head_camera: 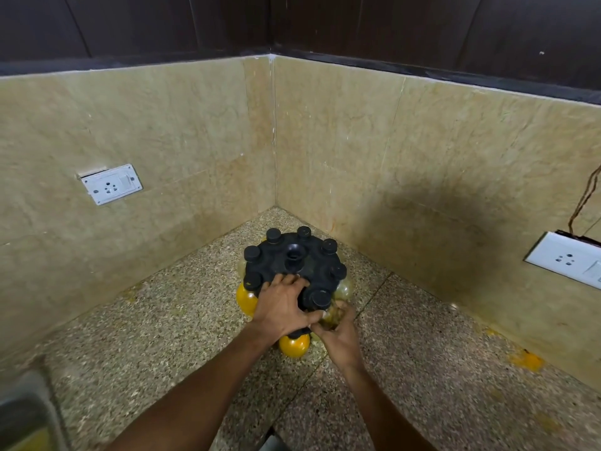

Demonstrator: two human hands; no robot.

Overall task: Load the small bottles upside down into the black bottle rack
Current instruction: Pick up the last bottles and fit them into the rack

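Note:
A round black bottle rack (294, 265) stands in the corner of a speckled stone counter. Several black caps stick up through its rim. Below the rim hang small bottles: a yellow-filled bottle (246, 299) at the left, another yellow bottle (294, 345) at the front, and a clear bottle (344, 288) at the right. My left hand (281, 304) lies flat on the rack's front top, fingers spread, pressing on it. My right hand (338, 330) is wrapped around a small clear bottle (328, 317) at the rack's front right edge, under a black cap (320, 297).
Beige tiled walls meet right behind the rack. A white socket (111, 183) sits on the left wall, another socket plate (567, 260) with loose wires on the right wall. A steel sink edge (22, 415) shows at the bottom left. Yellow stains (528, 359) mark the counter at right.

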